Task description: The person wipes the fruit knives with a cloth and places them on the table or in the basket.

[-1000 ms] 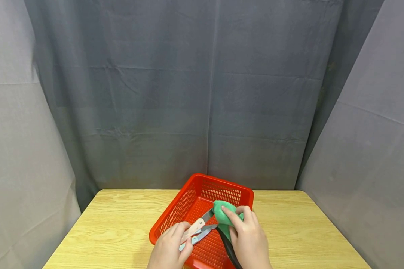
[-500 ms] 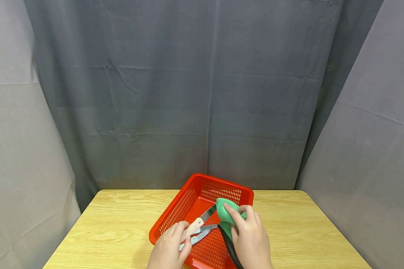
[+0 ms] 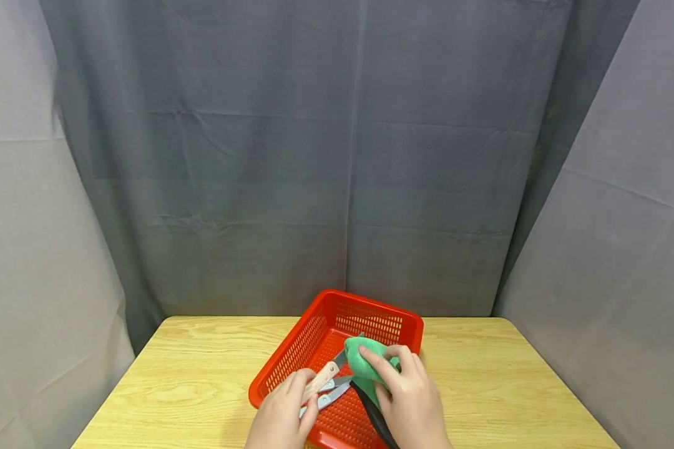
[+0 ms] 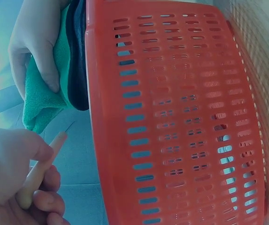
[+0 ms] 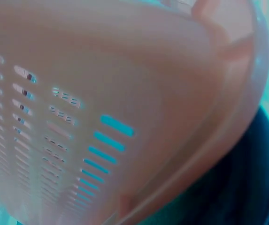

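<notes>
My left hand grips a knife by its pale, riveted handle; the blade points up and to the right over the red basket. A green cloth is pinched in my right hand and covers the middle of the blade, whose tip shows past it. In the left wrist view, the left fingers curl round the handle, and the cloth hangs beyond. Grey bladed pieces with a rivet show just below the handle; their exact kind is unclear. The right wrist view does not show the right hand.
The red slotted basket stands at an angle on the wooden table, beneath both hands. A curved black strip runs beside the cloth; I cannot tell what it belongs to. Grey curtains enclose the table's back and sides.
My right hand first shifts slightly right with the cloth, then left along the blade towards the handle, baring the tip. The left hand and the basket stay nearly still.
</notes>
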Demonstrator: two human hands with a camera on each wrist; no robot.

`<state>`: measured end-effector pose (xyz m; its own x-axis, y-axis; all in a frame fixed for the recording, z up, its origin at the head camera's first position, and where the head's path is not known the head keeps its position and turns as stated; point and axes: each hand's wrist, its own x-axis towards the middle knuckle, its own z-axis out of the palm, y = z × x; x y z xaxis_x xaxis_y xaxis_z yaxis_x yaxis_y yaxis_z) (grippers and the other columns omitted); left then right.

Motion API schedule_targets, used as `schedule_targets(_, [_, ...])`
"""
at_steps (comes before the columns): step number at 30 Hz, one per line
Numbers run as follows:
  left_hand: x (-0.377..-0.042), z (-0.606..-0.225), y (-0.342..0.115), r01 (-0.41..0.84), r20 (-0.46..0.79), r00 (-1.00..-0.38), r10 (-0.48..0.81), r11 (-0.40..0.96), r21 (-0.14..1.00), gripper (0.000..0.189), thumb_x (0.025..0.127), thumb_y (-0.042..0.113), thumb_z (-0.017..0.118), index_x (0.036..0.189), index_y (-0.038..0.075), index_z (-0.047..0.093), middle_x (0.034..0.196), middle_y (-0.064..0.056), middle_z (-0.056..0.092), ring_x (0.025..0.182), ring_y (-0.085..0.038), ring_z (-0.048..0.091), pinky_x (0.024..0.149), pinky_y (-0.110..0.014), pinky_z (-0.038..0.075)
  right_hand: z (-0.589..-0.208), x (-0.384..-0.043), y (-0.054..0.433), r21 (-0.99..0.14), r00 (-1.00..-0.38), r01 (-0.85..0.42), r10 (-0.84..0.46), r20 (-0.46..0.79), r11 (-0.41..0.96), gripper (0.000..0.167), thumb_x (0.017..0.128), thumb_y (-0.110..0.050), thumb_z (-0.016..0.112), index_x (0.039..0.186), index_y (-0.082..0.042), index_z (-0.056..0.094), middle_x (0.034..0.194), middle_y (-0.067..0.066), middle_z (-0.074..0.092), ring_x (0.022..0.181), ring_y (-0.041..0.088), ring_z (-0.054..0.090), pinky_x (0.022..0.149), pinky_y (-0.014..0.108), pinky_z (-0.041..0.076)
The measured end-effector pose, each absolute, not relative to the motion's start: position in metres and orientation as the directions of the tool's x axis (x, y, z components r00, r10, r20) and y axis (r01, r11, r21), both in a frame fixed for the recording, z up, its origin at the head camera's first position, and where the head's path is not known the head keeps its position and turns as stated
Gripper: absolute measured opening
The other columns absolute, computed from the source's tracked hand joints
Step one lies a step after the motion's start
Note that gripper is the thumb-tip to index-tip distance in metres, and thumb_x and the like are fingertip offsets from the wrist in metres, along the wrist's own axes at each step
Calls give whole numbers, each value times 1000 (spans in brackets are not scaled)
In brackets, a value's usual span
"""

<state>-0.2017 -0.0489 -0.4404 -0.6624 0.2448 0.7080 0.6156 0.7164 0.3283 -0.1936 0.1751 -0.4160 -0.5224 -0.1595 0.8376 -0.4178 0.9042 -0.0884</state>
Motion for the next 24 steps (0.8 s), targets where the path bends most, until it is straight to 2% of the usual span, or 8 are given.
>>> schedule_targets(9, [-201, -441, -48, 616, 721, -651, 236, 719, 321, 31, 83, 10, 77, 111, 12, 64, 92, 9, 63, 75, -7, 56, 68, -29, 51, -417, -193, 172, -43, -502, -490, -242, 830, 871, 69, 58, 4, 92, 116, -29, 77, 100, 0, 59, 78, 10, 51, 59, 23, 49])
schedule_targets(19, [-203, -443, -46, 672, 802, -551, 230, 693, 263, 37, 75, 6, 81, 107, 12, 64, 90, 9, 64, 73, -5, 55, 67, -24, 48, -418, -192, 171, -40, -519, -486, -251, 817, 873, 67, 58, 2, 94, 115, -29, 77, 101, 0, 60, 80, 10, 54, 63, 24, 52])
schedule_targets(24, [-203, -443, -45, 685, 816, -524, 243, 690, 235, 39, 72, 6, 82, 106, 10, 65, 89, 9, 63, 72, -5, 54, 68, -22, 47, -418, -192, 171, -60, -530, -477, -233, 815, 877, 67, 58, 3, 93, 115, -29, 77, 101, 0, 60, 80, 10, 53, 63, 25, 52])
